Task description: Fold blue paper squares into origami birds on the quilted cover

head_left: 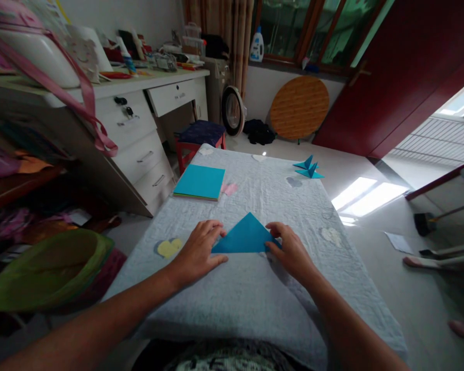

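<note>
A blue sheet of origami paper folded into a triangle (245, 235) lies on the cloth-covered table in front of me, point facing away. My left hand (204, 246) rests at its left corner, thumb apart from the fingers, with the corner between them. At the right corner, my right hand (290, 248) has its fingers bent and its thumb on the paper, gripping it. Beyond my left hand lies a stack of square origami paper (200, 182), blue on top. Two folded blue paper figures (310, 171) with pointed wings stand near the far right edge.
A pale tablecloth (251, 293) with heart patches covers the table. To the left are a green-rimmed basket (50, 268) and a white desk (127, 123) with drawers. A stool (201, 134) stands past the far left corner. A round wooden board (299, 108) leans against the wall.
</note>
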The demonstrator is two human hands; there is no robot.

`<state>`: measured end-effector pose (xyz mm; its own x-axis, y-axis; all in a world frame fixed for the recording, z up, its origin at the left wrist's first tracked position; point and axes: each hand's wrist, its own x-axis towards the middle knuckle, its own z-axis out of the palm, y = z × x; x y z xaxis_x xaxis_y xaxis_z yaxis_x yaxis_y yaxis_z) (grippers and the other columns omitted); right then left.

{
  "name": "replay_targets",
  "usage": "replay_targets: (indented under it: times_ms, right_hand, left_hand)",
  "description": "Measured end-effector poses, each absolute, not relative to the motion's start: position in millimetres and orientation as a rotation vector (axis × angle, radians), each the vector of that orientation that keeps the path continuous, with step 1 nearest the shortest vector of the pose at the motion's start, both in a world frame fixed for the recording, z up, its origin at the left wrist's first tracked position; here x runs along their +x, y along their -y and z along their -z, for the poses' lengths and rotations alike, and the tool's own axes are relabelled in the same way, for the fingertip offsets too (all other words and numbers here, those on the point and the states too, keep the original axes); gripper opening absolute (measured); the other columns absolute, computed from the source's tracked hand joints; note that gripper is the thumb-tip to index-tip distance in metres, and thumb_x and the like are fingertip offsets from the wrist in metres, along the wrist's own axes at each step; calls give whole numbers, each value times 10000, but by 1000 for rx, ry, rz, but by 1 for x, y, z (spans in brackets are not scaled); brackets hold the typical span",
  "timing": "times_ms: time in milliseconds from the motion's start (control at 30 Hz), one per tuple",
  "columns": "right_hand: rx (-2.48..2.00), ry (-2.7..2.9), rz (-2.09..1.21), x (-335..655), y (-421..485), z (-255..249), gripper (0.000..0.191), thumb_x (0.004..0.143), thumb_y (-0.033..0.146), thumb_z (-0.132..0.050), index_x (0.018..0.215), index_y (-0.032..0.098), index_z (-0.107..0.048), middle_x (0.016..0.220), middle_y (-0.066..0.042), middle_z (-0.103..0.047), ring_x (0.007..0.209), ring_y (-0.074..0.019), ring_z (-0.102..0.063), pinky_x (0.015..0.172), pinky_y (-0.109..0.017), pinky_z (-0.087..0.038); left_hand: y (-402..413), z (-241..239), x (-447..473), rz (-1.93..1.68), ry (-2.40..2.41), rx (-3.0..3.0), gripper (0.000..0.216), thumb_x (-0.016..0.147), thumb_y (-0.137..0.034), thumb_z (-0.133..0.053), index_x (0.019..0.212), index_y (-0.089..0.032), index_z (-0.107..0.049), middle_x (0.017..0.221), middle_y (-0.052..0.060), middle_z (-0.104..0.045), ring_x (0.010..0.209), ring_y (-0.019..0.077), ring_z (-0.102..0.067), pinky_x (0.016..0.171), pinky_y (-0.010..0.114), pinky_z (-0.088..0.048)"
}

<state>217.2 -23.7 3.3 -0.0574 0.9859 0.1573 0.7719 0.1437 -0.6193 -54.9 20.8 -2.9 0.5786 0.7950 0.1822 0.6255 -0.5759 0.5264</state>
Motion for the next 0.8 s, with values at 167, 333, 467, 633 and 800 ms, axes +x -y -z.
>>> replay_targets:
  times_ms: [167, 333, 467, 633, 800]
  right_hand:
    - [-1439, 1877, -344, 221, 25, -5, 146, 794, 89, -547, 809, 217, -617, 875, -41, -632, 870, -213, -563, 816, -368, -445]
    - [-1345, 1795, -231, 222, 25, -9, 179, 825, 104, -524, 818, 242, -638, 968, -58, -659, 931, -228, -580, 853, -395, -468]
    - [-1336, 1703, -276, 224, 22, -4, 176, 815, 107, -491, 819, 237, -609, 1035, -72, -685, 979, -227, -636, 883, -398, -505]
    - [-1266, 1817, -359, 224, 22, 2, 245, 786, 86, -522, 962, 223, -625, 1231, -111, -661, 1123, -230, -645, 939, -392, -530]
    - [-1190, 2060, -300, 222, 23, 9, 333, 840, 108, -559, 1117, 232, -698, 1276, -115, -669, 1270, -270, -571, 1034, -479, -497]
  left_hand:
    - [-16, 2, -54, -686, -964, 2582, 239, 795, -190, -720, 1004, -215, -607, 1292, 94, -526, 1243, 300, -444, 1057, 502, -416]
    - [-22, -8, -47, -749, -765, 2906, 180, 903, -123, -556, 1040, -197, -648, 1373, 115, -537, 1262, 280, -456, 1069, 474, -430]
    - [-28, -21, -40, -867, -544, 3122, 193, 934, -95, -513, 890, -202, -667, 1162, 52, -689, 1139, 235, -547, 1116, 497, -363]
    - [-28, -22, -27, -943, -606, 3274, 233, 949, -100, -494, 837, -213, -664, 766, 2, -672, 979, 199, -601, 1137, 485, -319]
    - [-25, -13, -19, -796, -795, 3181, 183, 941, -154, -491, 853, -182, -649, 733, 27, -623, 851, 208, -586, 1038, 444, -399]
